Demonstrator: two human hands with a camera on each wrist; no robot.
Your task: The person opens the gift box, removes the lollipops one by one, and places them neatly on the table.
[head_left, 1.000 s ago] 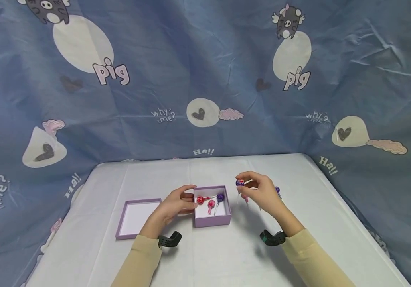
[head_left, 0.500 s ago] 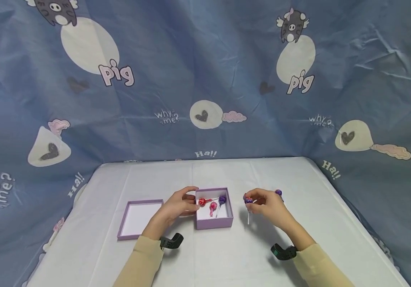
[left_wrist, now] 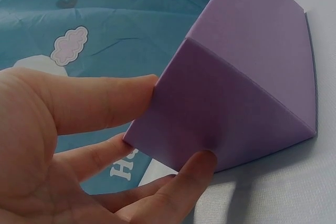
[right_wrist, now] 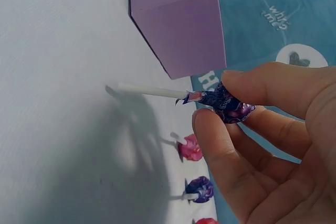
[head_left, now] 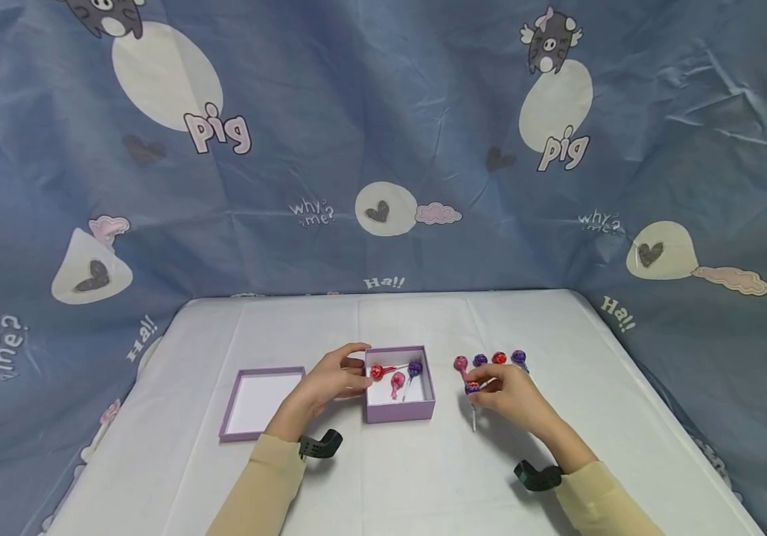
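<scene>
My left hand (head_left: 330, 382) touches the left wall of a small purple box (head_left: 400, 412), its fingertips against the outside in the left wrist view. Inside the open box lie a red lollipop (head_left: 376, 372), a pink lollipop (head_left: 398, 380) and a purple lollipop (head_left: 415, 368). To the right of the box, my right hand (head_left: 512, 394) pinches a dark purple wrapped lollipop (right_wrist: 231, 109) by its head between thumb and finger. Its white stick hangs downward in the head view. Behind that hand several lollipops are lined up, a pink lollipop (head_left: 460, 363) nearest the box.
A shallow purple lid (head_left: 264, 400), white inside, lies to the left beyond my left hand. The row continues with a purple lollipop (head_left: 480, 359), a red lollipop (head_left: 500, 357) and another purple lollipop (head_left: 519, 357). A blue printed cloth (head_left: 383, 260) hangs behind the white table (head_left: 397, 476).
My right hand, holding the lollipop, has moved right and toward me, away from the back of the table, uncovering the row behind it. My left hand stays at the box.
</scene>
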